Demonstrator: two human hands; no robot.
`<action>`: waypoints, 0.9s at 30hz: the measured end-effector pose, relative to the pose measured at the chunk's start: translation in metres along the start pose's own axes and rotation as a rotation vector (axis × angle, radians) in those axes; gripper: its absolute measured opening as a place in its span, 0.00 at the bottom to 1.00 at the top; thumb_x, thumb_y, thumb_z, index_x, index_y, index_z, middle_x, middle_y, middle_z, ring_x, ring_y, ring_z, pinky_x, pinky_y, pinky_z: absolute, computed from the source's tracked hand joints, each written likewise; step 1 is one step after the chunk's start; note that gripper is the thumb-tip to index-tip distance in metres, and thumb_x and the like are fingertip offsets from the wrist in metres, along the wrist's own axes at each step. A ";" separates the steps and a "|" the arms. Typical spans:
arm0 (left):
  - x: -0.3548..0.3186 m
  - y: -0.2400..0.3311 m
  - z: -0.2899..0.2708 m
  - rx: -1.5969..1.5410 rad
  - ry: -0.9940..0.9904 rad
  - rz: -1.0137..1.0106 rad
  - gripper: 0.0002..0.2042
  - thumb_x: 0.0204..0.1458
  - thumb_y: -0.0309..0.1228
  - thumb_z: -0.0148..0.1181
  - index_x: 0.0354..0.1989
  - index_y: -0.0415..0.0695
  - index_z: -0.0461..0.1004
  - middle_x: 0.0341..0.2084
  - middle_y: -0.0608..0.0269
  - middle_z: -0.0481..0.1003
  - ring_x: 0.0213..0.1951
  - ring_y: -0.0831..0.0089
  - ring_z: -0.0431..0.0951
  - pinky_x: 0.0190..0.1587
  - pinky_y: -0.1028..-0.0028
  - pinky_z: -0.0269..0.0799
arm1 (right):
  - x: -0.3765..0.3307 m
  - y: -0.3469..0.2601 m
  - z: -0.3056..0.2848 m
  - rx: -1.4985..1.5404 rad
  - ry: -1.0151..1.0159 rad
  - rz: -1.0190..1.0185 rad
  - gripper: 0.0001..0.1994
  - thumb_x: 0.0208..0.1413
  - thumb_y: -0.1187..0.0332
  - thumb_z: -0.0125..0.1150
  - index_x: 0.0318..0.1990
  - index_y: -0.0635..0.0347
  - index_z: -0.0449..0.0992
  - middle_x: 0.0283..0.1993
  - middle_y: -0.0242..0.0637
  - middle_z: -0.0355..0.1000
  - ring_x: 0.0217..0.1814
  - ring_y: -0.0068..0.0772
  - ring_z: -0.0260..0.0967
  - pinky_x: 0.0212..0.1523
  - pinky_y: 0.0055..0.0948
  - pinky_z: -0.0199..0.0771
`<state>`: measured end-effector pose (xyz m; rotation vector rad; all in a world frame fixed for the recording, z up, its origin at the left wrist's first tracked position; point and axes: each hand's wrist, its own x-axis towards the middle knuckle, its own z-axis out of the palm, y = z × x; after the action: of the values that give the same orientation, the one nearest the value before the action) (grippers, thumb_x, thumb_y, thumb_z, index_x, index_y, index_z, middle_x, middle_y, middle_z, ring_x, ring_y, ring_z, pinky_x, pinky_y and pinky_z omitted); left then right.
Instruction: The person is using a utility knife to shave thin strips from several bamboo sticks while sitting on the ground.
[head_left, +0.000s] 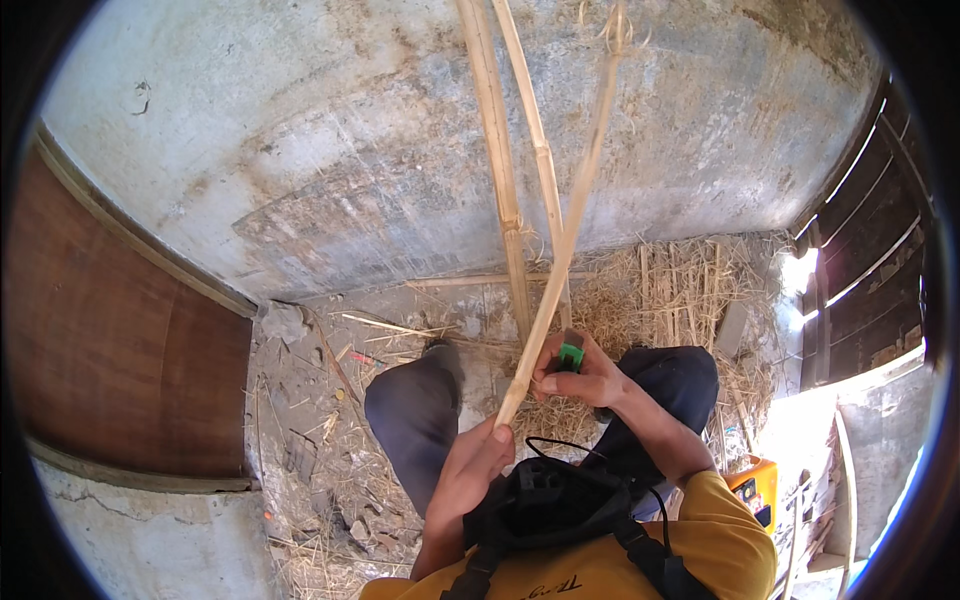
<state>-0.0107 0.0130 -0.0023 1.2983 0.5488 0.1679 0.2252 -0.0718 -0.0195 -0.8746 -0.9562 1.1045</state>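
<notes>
The left hand point(478, 462) curls its fingers shut around the lower end of a long split bamboo strip point(560, 240), which slants up from the person's lap to the grey concrete wall point(330, 150). The right hand point(583, 379) closes its fingers around a small green-handled knife point(570, 355), pressed against the strip just above the left hand. Two more bamboo poles point(505, 200) lean on the wall just beside it, above straw point(670, 290) littering the floor around the person's knees.

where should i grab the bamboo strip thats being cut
Near its lower end, likely from the left, as the left hand does: the strip is long, thin and leaning, and the right hand with the green cutter takes the other side.
</notes>
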 end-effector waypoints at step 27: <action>-0.001 0.005 -0.006 -0.173 0.011 -0.012 0.20 0.75 0.46 0.48 0.32 0.45 0.67 0.22 0.77 0.59 0.23 0.87 0.54 0.26 0.79 0.46 | 0.002 -0.029 0.001 -0.431 0.269 -0.130 0.18 0.63 0.68 0.69 0.58 0.66 0.80 0.39 0.35 0.80 0.30 0.14 0.72 0.31 0.18 0.67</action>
<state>-0.0137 0.0193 0.0014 1.1268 0.5395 0.2075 0.2338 -0.0760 0.0084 -1.2563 -1.0241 0.6554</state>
